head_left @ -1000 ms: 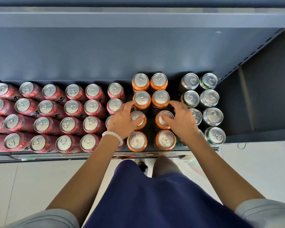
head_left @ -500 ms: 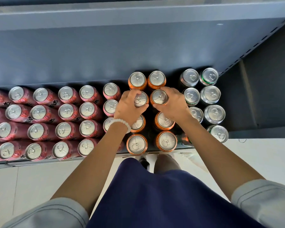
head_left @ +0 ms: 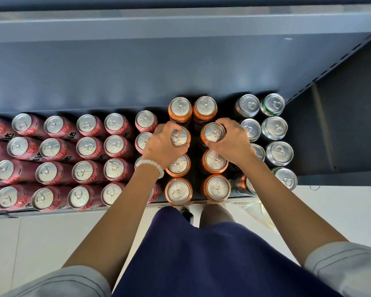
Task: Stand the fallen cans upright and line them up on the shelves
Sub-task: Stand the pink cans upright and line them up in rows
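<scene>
Orange cans (head_left: 214,133) | both gripped: left hand (head_left: 162,144), right hand (head_left: 231,140)

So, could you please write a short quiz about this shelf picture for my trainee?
1. True or false: each hand grips an orange can.
2. The left hand wears what on its wrist? A) watch B) white bead bracelet C) glove
3. Fill in: the pink cans stand to the ___ of the orange cans.

Key:
1. True: the left hand holds one orange can, the right hand another.
2. B, the bracelet.
3. Left; the pink cans fill that side of the shelf.
</scene>
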